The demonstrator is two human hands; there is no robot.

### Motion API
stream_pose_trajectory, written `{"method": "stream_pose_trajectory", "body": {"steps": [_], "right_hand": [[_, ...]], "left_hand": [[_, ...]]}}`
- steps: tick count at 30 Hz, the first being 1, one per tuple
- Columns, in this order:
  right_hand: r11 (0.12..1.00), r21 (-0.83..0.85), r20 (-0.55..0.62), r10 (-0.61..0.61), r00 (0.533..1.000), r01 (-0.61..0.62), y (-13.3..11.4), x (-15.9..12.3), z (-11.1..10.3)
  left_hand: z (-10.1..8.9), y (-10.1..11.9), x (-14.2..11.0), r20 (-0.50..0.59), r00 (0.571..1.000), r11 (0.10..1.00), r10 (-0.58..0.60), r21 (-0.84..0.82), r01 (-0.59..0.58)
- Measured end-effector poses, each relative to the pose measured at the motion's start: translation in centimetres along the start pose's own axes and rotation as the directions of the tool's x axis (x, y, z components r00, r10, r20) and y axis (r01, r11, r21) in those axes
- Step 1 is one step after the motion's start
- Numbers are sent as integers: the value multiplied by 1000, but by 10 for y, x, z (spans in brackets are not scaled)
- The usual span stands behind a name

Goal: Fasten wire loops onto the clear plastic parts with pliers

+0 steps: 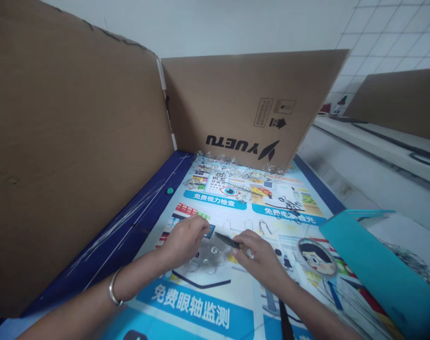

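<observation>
My right hand (255, 252) is closed around a pair of dark, pointed pliers (227, 240). The pliers' tips point left, toward my left hand (188, 238). That hand's fingers are curled together in a pinch, but whatever lies between them is too small to make out. Below the two hands, a clear loose cluster of see-through bead-like pieces (209, 259) rests on the printed mat. Just beyond my right hand are a few bent wire pieces (265, 227). Farther back lies a small heap of dark wire loops (290, 205).
Cardboard panels (236, 99) stand at the back and left. Long thin wires (122, 222) and a small green lump (170, 191) lie on the left. Clear pieces (218, 158) line the back panel. A teal box (374, 269) with tangled wire (409, 259) stands at right.
</observation>
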State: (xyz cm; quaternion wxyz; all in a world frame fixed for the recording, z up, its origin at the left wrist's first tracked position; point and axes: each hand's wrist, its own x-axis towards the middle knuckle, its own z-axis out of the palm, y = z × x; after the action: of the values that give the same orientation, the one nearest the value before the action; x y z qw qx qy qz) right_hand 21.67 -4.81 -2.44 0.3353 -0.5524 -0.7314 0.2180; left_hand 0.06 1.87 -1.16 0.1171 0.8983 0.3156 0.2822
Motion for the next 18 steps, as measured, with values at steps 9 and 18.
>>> {"method": "stream_pose_trajectory", "body": {"steps": [9,18], "right_hand": [[983,-181,-148,9,989,-36,17,-7,20],[886,-463,-65,-74,995,36,11,-8,22]], "left_hand": [[2,-1,2,-33,981,977,-191,94,194],[-1,-8,5,-98,961,964,-260,31,264]]}}
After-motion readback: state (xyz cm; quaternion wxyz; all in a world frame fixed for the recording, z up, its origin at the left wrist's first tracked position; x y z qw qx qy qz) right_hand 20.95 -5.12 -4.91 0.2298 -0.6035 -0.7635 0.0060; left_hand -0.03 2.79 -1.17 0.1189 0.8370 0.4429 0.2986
